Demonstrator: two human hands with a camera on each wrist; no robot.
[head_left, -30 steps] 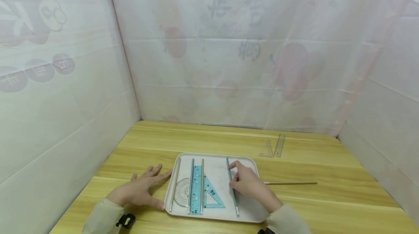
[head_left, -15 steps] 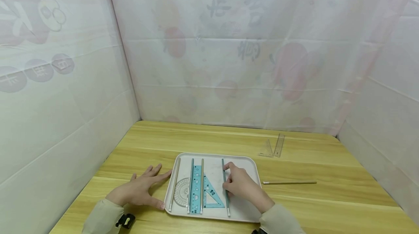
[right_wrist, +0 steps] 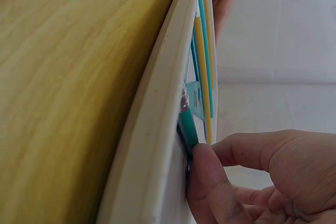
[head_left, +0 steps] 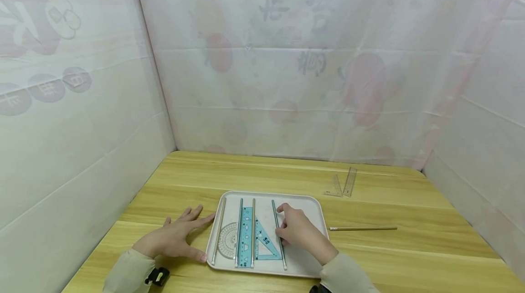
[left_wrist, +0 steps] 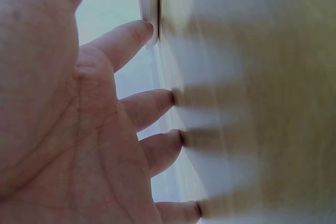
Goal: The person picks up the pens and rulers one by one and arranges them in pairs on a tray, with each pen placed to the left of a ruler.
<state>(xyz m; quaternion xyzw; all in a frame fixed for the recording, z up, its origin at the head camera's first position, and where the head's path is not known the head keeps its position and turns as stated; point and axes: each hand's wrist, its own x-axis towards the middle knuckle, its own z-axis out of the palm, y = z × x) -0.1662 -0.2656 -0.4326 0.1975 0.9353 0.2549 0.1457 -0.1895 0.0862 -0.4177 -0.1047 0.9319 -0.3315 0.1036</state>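
My right hand is over the right half of a white tray, with its fingertips around a teal pencil. In the right wrist view, the fingers meet that pencil just beyond its metal ferrule. The pencil slants beside a blue set square. Farther left lie a blue ruler, a clear protractor, another teal pencil and two gold pencils. Fingers spread, my left hand rests at the tray's left edge, its fingertips on the table in the left wrist view.
A gold pencil lies on the wooden table to the right of the tray. Behind it are a small clear set square and a short clear ruler. White printed cloth walls in the back and sides.
My right hand has moved left with the teal pencil, from the tray's right part to beside the blue set square. The left hand has stayed in place.
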